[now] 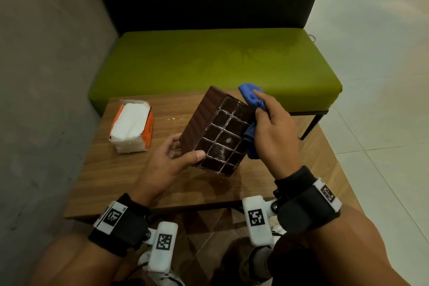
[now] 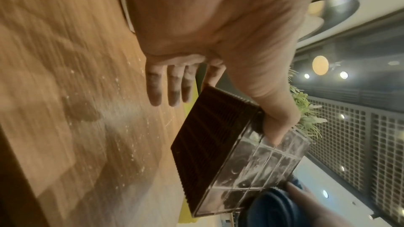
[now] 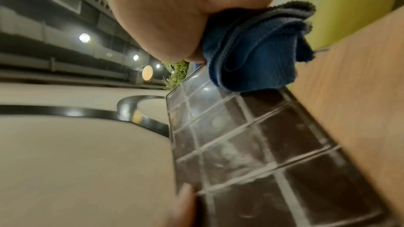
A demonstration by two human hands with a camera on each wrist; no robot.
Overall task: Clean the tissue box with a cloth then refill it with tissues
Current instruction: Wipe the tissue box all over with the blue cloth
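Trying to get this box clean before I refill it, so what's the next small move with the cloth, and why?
Probably drag the blue cloth down the gridded face of the tissue box toward the near end. The right hand has it bunched at the far edge, while whitish residue shows in the grooves and panels lower down. The left hand holds the box tilted off the table.

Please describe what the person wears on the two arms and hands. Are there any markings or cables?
The left hand and right hand are bare, no gloves, no sleeves. Each wrist carries a wide black band with a white strip bearing a black square code marker. A white block with the same kind of marker is fixed to each band. A thin dark cable runs below the left block.
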